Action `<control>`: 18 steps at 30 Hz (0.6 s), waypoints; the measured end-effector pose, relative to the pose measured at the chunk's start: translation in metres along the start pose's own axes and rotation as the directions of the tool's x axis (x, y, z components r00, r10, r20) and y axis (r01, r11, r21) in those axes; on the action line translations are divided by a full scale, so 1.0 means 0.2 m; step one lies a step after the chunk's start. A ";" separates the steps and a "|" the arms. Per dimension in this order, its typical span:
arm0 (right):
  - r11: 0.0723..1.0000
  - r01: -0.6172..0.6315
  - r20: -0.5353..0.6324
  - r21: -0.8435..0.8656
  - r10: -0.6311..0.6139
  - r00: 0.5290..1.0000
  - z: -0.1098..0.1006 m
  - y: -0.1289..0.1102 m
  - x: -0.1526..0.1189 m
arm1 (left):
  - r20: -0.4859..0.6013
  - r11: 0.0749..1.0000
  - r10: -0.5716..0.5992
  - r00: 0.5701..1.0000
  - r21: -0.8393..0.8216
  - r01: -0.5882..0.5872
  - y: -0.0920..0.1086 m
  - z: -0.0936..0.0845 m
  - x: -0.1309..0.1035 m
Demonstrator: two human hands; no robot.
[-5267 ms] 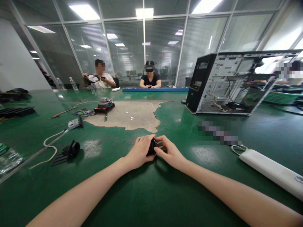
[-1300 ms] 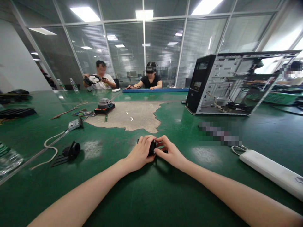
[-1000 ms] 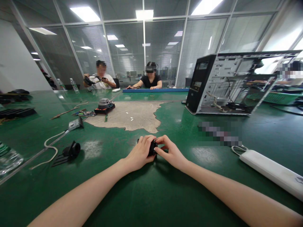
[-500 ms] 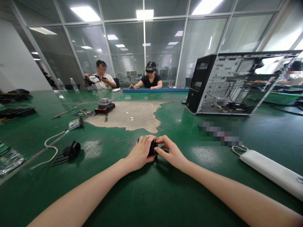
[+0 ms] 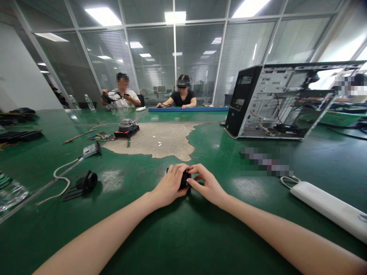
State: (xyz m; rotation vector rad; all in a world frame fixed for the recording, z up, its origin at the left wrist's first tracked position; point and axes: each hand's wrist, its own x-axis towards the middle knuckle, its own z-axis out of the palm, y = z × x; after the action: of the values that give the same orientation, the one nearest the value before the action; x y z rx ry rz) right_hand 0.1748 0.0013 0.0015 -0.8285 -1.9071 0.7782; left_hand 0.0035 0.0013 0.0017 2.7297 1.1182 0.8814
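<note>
A small black boxy part [image 5: 184, 181] rests low over the green table [image 5: 172, 236], mostly covered by my fingers, so its exact kind does not show. My left hand [image 5: 172, 183] is wrapped over it from the left, thumb below and fingers on top. From the right, my right hand [image 5: 205, 182] pinches the part's right side between thumb and fingertips. Left of my hands lies a black plastic piece [image 5: 86, 181] with a round opening and several prongs.
An open computer case [image 5: 243, 103] stands at the right, near a white power strip [image 5: 323, 202]. A heatsink fan [image 5: 127, 126] and a circuit board [image 5: 103, 136] lie at the left by a bare patch [image 5: 169, 137]. Two people [image 5: 183, 95] sit across the table.
</note>
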 end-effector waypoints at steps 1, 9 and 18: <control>1.000 -0.023 -0.003 0.003 0.023 1.000 0.00 0.00 0.00 | 0.002 1.000 -0.001 1.000 0.005 0.001 0.00 0.00 0.00; 0.988 -0.141 0.067 0.054 0.138 0.988 0.01 0.03 0.00 | 0.009 1.000 0.008 1.000 0.004 -0.008 0.00 0.00 0.00; 0.999 -0.049 -0.003 0.007 0.049 0.999 0.01 0.01 0.00 | 0.006 1.000 0.000 1.000 0.022 0.000 0.00 0.00 0.00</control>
State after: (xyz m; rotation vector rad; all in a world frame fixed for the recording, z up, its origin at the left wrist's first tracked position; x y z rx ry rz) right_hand 0.1740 0.0025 0.0002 -0.8746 -1.8865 0.8130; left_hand 0.0042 0.0014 0.0010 2.7479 1.1338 0.8660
